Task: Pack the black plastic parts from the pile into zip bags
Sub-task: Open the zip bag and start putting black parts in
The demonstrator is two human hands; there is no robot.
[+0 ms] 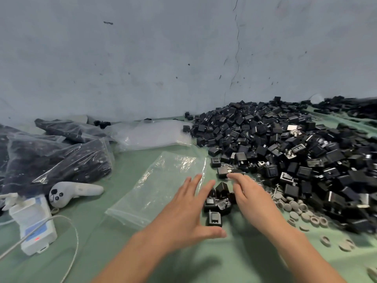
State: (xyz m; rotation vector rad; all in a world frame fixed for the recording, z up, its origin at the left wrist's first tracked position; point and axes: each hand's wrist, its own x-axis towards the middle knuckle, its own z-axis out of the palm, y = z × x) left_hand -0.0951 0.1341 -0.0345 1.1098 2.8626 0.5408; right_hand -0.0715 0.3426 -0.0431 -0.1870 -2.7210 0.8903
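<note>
Both hands spread flat around a small cluster of black plastic parts on the green-covered counter.

The main pile of black plastic parts occupies the counter's right side, against the wall. Filled zip bags lie at left; one empty zip bag lies flat at centre. The left hand and the right hand, fingers straight and gripping nothing, flank the small cluster just beside the bag. Grey round caps lie scattered at the pile's near edge.
</note>
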